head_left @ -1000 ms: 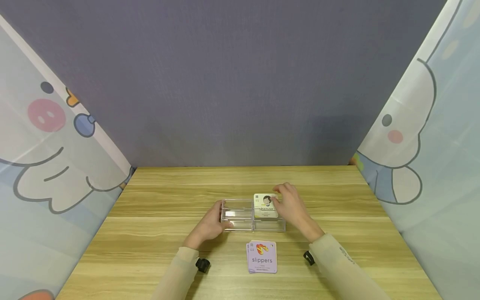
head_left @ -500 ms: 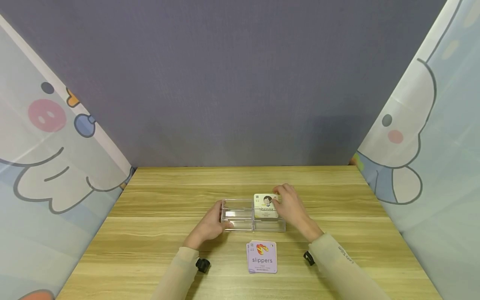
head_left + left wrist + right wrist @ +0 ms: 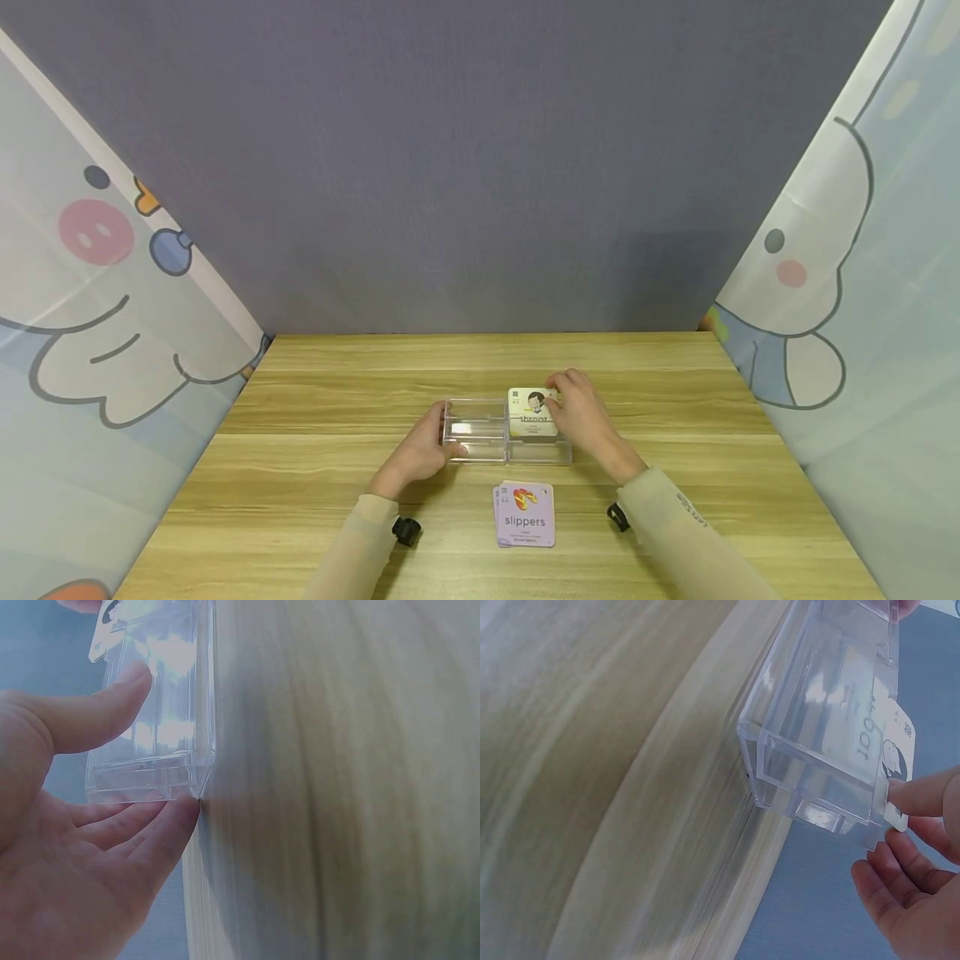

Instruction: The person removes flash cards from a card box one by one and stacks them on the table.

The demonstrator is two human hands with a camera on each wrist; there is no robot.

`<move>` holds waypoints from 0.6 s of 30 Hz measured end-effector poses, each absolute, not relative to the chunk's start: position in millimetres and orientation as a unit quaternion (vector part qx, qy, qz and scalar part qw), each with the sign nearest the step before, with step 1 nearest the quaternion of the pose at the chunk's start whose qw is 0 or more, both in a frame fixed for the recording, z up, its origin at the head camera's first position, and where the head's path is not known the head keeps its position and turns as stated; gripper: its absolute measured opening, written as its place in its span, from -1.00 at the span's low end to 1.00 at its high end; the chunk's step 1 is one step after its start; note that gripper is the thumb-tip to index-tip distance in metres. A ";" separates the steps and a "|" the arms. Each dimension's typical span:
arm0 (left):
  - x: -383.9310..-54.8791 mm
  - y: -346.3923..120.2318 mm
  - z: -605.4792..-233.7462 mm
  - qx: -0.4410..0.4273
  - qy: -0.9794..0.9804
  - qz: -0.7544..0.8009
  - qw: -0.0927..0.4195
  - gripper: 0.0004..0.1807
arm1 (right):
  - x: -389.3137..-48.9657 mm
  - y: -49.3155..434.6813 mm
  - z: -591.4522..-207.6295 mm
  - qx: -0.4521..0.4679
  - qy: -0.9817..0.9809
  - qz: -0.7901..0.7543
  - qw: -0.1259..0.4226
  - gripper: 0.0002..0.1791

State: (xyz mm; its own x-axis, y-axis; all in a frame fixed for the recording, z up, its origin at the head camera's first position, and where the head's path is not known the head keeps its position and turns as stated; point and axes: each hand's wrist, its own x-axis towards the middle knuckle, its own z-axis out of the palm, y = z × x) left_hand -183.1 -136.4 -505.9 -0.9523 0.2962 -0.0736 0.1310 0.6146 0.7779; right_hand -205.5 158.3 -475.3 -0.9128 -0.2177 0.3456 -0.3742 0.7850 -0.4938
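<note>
Still, the right hand [image 3: 587,417] pinches a square cream printed card [image 3: 529,407] in the clear plastic divided rack [image 3: 540,452], lower centre of the frame; the left hand [image 3: 418,451] grips the rack's left end. Neither item visibly shifted since earlier.

pale throat card [image 3: 525,404] in clear holder [image 3: 540,453]

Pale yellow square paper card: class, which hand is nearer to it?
Right: the right hand pinches the right edge of the card; the left hand grips the left end of the clear plastic rack, farther away.
</note>
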 end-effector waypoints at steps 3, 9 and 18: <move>-183.3 -136.5 -506.4 0.120 0.892 0.424 0.098 -0.03 | -205.3 158.5 -475.2 0.159 -0.935 0.287 0.137 -0.74; -182.8 -136.5 -506.1 0.119 0.893 0.423 0.097 -0.02 | -205.1 159.1 -474.7 0.161 -0.934 0.289 0.135 -0.75; -182.2 -135.3 -504.8 0.121 0.893 0.424 0.092 -0.04 | -204.8 159.2 -475.1 0.147 -0.935 0.297 0.126 -0.76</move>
State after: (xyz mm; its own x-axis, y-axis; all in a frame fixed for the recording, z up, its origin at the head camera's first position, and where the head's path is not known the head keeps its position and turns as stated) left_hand -182.2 -135.3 -504.8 -0.9535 0.2948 -0.0622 0.1378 0.6103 0.7801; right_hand -204.8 159.2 -475.1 -0.9254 -0.1994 0.3223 -0.3489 0.7804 -0.5189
